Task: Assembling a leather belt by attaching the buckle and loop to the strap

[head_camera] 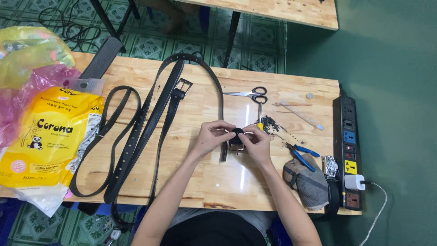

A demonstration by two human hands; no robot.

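Belt end [224, 152] with buckle [236, 141], pinched by left hand [210, 136] and right hand [257, 142] fingers, wooden table [191, 177]

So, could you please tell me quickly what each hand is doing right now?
Left hand: closed, pinching the black belt end by its buckle.
Right hand: closed on the same belt end.

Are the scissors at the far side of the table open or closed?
Closed. The scissors lie flat on the wooden table, their blades together in one thin point aimed left and the two black handle loops touching.
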